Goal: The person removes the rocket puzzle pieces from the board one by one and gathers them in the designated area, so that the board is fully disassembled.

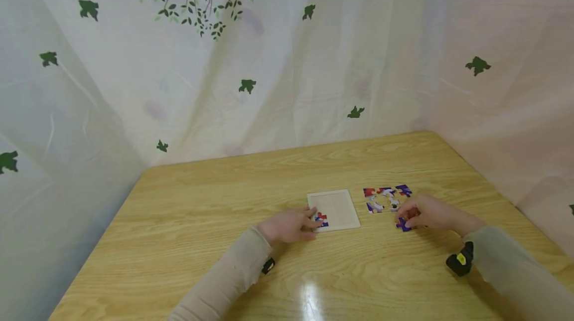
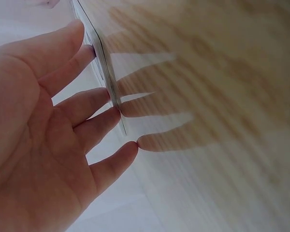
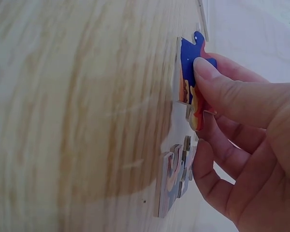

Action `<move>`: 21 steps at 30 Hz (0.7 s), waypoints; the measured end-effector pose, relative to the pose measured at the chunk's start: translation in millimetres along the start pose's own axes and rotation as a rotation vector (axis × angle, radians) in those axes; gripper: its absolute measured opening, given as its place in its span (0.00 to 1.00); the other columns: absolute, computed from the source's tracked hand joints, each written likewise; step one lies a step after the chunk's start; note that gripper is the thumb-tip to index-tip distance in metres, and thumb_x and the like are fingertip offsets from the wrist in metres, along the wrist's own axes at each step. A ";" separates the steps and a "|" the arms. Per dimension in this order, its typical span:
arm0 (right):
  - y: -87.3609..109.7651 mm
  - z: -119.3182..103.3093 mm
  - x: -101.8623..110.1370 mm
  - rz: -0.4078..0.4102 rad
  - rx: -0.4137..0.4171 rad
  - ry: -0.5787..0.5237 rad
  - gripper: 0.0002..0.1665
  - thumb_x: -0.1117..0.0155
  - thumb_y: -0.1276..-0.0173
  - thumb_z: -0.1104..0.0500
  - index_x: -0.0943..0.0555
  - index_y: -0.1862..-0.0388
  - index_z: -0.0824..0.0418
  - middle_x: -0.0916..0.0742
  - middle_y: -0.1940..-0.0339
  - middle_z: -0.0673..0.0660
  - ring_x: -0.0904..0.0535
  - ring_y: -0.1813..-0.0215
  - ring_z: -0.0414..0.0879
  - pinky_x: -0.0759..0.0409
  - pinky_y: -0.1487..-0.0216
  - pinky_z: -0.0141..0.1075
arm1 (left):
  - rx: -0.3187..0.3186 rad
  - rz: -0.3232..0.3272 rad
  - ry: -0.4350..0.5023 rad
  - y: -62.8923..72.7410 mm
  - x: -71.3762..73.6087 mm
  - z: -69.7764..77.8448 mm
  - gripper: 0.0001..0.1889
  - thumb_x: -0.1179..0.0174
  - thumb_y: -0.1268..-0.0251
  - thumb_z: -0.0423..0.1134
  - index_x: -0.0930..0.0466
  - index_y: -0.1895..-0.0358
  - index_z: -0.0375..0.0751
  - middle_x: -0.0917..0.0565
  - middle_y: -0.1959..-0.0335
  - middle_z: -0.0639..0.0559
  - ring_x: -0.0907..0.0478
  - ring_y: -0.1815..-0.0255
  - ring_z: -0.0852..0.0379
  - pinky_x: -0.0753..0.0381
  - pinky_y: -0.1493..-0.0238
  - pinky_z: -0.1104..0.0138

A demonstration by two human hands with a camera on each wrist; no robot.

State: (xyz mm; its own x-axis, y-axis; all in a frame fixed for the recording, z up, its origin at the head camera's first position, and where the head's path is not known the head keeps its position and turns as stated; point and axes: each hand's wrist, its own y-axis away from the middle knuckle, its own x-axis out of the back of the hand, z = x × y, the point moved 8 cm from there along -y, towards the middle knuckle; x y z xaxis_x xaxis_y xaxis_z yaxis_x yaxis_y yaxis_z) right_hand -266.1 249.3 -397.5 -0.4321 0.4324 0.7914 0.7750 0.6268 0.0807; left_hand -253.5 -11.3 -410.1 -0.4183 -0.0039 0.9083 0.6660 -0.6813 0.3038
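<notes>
A pale square puzzle tray (image 1: 343,210) lies on the table, with red, white and blue puzzle pieces (image 1: 322,220) in its near left corner. My left hand (image 1: 289,226) rests at that corner, fingers spread and mostly straight. In the left wrist view its fingertips touch the tray's edge (image 2: 108,67) and the tabletop. To the right of the tray, my right hand (image 1: 428,212) pinches a blue, red and yellow puzzle piece (image 3: 187,58) between thumb and fingers, close to the table. The curled fingers hide part of that piece.
Several loose puzzle pieces (image 1: 376,206) lie in a cluster between the tray and my right hand. More pieces (image 3: 169,181) sit beside the right fingers in the right wrist view. A patterned white curtain (image 1: 287,62) hangs behind the wooden table (image 1: 215,201).
</notes>
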 end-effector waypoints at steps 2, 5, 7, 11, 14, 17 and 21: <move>-0.8 1.4 -0.5 -0.002 -0.003 -0.003 0.10 0.34 0.40 0.66 0.15 0.59 0.63 0.20 0.74 0.44 0.32 0.73 0.31 0.30 0.74 0.28 | 0.000 0.001 0.000 -0.1 -0.1 -0.2 0.23 0.48 0.29 0.47 0.31 0.34 0.49 0.45 0.25 0.47 0.46 0.25 0.48 0.39 0.30 0.60; -1.9 3.1 -1.9 -0.004 -0.007 0.001 0.10 0.34 0.40 0.66 0.15 0.58 0.63 0.20 0.73 0.45 0.32 0.73 0.31 0.30 0.74 0.28 | 0.000 0.004 -0.001 0.0 -0.3 -0.3 0.23 0.48 0.30 0.47 0.31 0.34 0.49 0.44 0.26 0.47 0.45 0.26 0.49 0.39 0.30 0.61; -2.5 4.1 -2.6 -0.001 -0.014 0.003 0.11 0.34 0.40 0.65 0.15 0.58 0.62 0.20 0.72 0.45 0.32 0.72 0.32 0.30 0.74 0.28 | -0.001 0.005 -0.002 0.0 -0.3 -0.4 0.23 0.48 0.30 0.47 0.31 0.34 0.49 0.44 0.26 0.47 0.45 0.26 0.49 0.38 0.30 0.61; -3.1 5.2 -2.8 0.006 -0.022 0.015 0.11 0.34 0.40 0.65 0.15 0.58 0.62 0.20 0.71 0.45 0.32 0.71 0.32 0.30 0.74 0.29 | -0.002 0.005 -0.004 -0.2 -0.4 -0.4 0.23 0.48 0.30 0.47 0.31 0.34 0.49 0.44 0.26 0.47 0.45 0.26 0.49 0.38 0.30 0.61; -3.2 5.9 -3.2 0.009 -0.032 0.023 0.10 0.34 0.40 0.65 0.15 0.58 0.61 0.20 0.71 0.45 0.31 0.71 0.32 0.30 0.73 0.29 | -0.001 0.004 -0.008 -0.4 -0.5 -0.7 0.23 0.48 0.30 0.47 0.31 0.34 0.49 0.44 0.25 0.47 0.45 0.26 0.49 0.38 0.30 0.61; -2.8 6.7 -3.7 0.012 -0.038 0.037 0.09 0.34 0.40 0.64 0.16 0.59 0.60 0.20 0.71 0.45 0.31 0.70 0.32 0.29 0.72 0.29 | -0.003 0.003 -0.014 -0.7 -0.9 -1.0 0.23 0.48 0.30 0.48 0.31 0.34 0.49 0.45 0.25 0.47 0.46 0.25 0.49 0.39 0.30 0.61; -2.5 7.2 -4.0 0.019 -0.038 0.050 0.08 0.34 0.40 0.65 0.16 0.60 0.60 0.20 0.72 0.44 0.31 0.71 0.31 0.29 0.72 0.28 | -0.005 -0.001 -0.015 -0.7 -1.3 -0.8 0.24 0.47 0.30 0.48 0.31 0.34 0.48 0.45 0.25 0.46 0.46 0.25 0.49 0.39 0.30 0.61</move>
State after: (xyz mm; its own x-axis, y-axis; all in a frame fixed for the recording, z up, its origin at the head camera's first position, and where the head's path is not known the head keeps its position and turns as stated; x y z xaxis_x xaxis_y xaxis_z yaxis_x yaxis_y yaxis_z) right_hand -269.7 250.6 -405.3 -0.3945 0.4105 0.8221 0.8003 0.5931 0.0878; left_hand -254.0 -11.5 -411.7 -0.4096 0.0073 0.9122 0.6623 -0.6853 0.3029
